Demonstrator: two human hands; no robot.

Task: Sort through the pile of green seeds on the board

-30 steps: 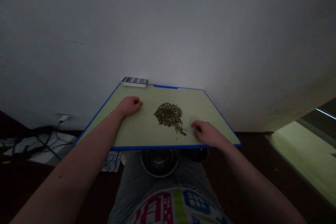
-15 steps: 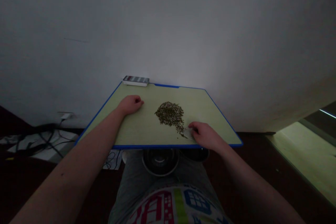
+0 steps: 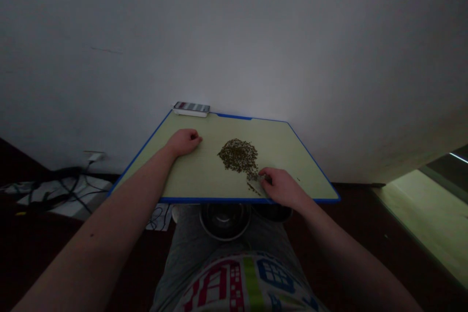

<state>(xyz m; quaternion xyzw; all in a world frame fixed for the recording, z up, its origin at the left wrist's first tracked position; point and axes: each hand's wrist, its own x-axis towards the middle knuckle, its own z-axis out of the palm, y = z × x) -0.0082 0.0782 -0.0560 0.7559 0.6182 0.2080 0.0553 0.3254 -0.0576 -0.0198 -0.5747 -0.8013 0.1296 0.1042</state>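
Both hands are on or just above the tabletop [image 3: 204, 178]: the left hand [image 3: 185, 142] is loosely curled, though whether anything sits inside its fingers I cannot tell, while the right hand [image 3: 281, 186] pinches a small, clear, thin piece [image 3: 261, 186] by its edge. Most of the small, dark greenish grains [image 3: 237, 155] lie in one loose heap between the hands, a little closer to the right. A smaller batch has been parted from it, as far as one can judge, and lies around the clear piece, with a short line of grains on the near side; the bulk is unsorted, if sorting it is. Beyond the left hand, a phone [image 3: 192, 106] rests on a white box [image 3: 190, 113] at the far edge, against a pale wall [image 3: 234, 48]. Nearer than both hands, below the blue-edged front, sit a metal bowl [image 3: 224, 221] and a second, darker bowl [image 3: 273, 212]; their contents are too dim to make out. Well to the left of the left hand, a plug [image 3: 95, 157] and dark cables [image 3: 75, 173] show low by the wall.
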